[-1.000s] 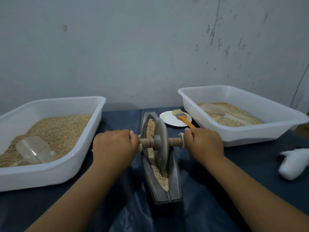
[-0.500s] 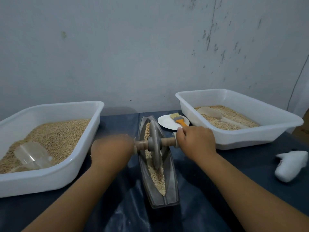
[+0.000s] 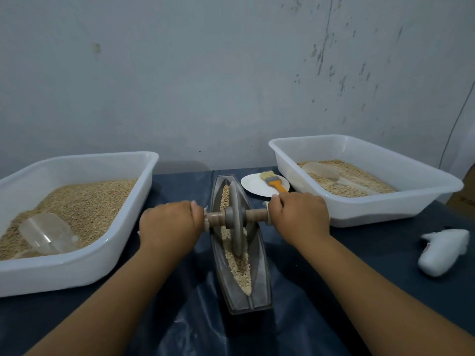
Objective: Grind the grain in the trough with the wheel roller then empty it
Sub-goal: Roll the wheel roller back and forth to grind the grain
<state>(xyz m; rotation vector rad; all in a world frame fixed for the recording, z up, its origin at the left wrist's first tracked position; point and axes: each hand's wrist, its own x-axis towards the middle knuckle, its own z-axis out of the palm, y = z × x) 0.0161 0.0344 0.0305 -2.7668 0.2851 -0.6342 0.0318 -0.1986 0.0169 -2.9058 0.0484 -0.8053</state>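
Observation:
A narrow grey boat-shaped trough (image 3: 259,286) lies lengthwise on the dark table, with tan grain (image 3: 240,268) along its groove. A grey wheel roller (image 3: 237,217) stands upright in the trough, on a wooden axle. My left hand (image 3: 169,227) grips the axle's left end. My right hand (image 3: 299,214) grips its right end. The wheel sits in the middle to far part of the trough, with grain showing in front of it and behind it.
A white tub (image 3: 77,263) of grain with a clear scoop (image 3: 46,233) stands at the left. Another white tub (image 3: 372,209) with grain and a scoop is at the right. A white plate (image 3: 254,187) holds an orange-handled brush (image 3: 273,181). White cloth (image 3: 442,250) lies far right.
Both hands pushed the wheel away along the trough, then brought it slightly back toward me. The grips on the axle are unchanged.

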